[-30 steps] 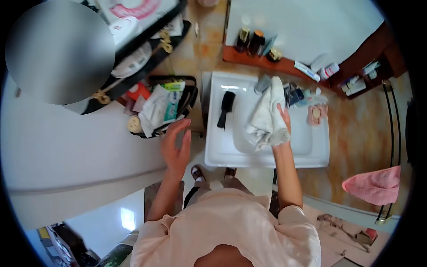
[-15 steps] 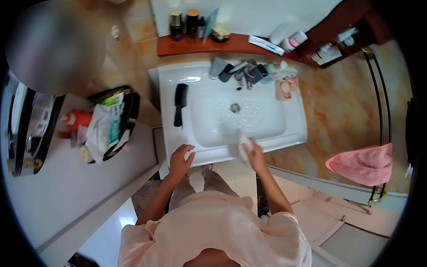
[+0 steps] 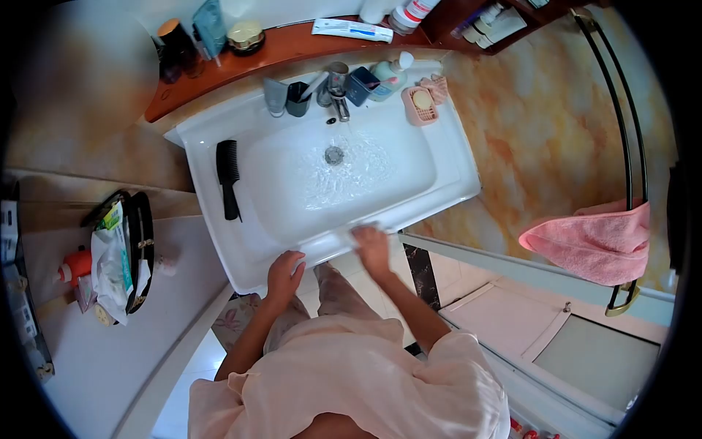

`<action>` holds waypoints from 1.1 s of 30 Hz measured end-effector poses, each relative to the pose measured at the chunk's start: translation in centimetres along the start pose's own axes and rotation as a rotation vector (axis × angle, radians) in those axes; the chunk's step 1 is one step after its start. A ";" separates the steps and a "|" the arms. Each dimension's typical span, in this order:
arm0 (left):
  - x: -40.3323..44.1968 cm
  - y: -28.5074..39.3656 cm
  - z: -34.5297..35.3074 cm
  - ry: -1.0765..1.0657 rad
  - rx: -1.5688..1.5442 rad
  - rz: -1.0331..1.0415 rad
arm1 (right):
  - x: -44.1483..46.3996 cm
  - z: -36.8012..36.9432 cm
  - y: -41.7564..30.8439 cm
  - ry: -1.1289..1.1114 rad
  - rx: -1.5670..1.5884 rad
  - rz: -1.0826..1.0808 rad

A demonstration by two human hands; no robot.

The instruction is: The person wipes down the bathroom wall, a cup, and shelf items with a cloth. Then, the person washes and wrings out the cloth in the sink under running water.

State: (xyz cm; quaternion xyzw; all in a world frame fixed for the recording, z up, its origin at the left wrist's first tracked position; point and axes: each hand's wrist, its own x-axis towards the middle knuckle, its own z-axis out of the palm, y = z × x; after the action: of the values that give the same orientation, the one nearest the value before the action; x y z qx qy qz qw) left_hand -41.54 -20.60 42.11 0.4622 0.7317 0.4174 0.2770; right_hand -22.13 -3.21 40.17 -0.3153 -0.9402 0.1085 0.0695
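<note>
A glossy white, roughly rectangular sink (image 3: 455, 162) holds clear, rippling water (image 3: 329, 187) around its round metal drain (image 3: 333, 155), which lies closer to the sink's back edge than its front.

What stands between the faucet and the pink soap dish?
In the head view, a dark blue cup, nearer the faucet, and a pale green pump bottle, nearer the soap dish.

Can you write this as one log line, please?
left hand: empty, near sink | right hand: blurred, near sink | black comb: on sink | water: in sink
</note>
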 end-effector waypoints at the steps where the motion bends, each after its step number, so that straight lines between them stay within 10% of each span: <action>1: 0.7 0.1 0.5 -0.003 0.010 0.011 | -0.1 0.3 -1.7 0.002 -0.010 -0.081; 3: 2.0 0.7 1.3 0.007 -0.142 -0.096 | 1.1 -1.9 -3.8 -0.144 0.405 -0.138; 7: 4.4 -0.2 3.9 0.166 -0.703 -0.331 | 2.9 -1.1 -0.4 -0.201 1.298 0.464; 10: 6.0 1.0 5.4 -0.125 -1.191 -0.665 | 5.8 -3.7 1.3 -0.223 1.767 0.742; 18: 10.0 5.0 7.5 0.058 -1.050 -0.610 | 9.7 -5.7 6.0 -0.202 1.619 0.428; 21: 11.0 5.3 6.8 0.124 -1.033 -0.639 | 10.3 -4.5 5.8 -0.262 1.082 0.145; 26: 14.2 0.8 3.9 0.214 -0.925 -0.798 | 13.8 -0.1 9.3 -0.053 1.317 0.414; 33: 17.0 -10.2 7.3 0.316 -0.495 -0.758 | 15.3 8.3 13.0 0.102 0.668 0.270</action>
State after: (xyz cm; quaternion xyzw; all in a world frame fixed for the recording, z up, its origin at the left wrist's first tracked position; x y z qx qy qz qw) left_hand -47.39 -4.89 29.34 0.0137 0.7604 0.5138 0.3970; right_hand -28.36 14.82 29.91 -0.4016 -0.7981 0.4019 0.2004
